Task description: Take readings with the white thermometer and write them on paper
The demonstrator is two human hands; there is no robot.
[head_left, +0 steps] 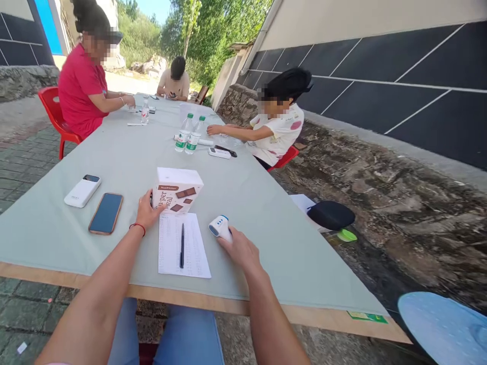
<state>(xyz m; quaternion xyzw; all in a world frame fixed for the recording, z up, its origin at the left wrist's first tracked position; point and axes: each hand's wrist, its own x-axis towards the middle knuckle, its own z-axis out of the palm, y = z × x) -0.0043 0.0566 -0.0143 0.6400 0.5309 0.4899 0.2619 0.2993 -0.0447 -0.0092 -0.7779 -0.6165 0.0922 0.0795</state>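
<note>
Left of the frame's centre, the left hand point(149, 210) grips the left edge of the upright NutriMotion carton point(180, 191); squeezing hard there could dent or tip it. At centre, the right hand point(243, 247) is wrapped round the handle of a white-and-blue infrared thermometer point(219, 226), which a loose grip could drop. Between the forearms, a careless sleeveless sweep could roll the black pen point(182, 246) off the written sheet point(169, 253).

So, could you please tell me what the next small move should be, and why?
Perhaps bring the handheld device closer to the box: the right hand holds the device, the left hand grips the upright box, and there is a gap between the two things.
</note>
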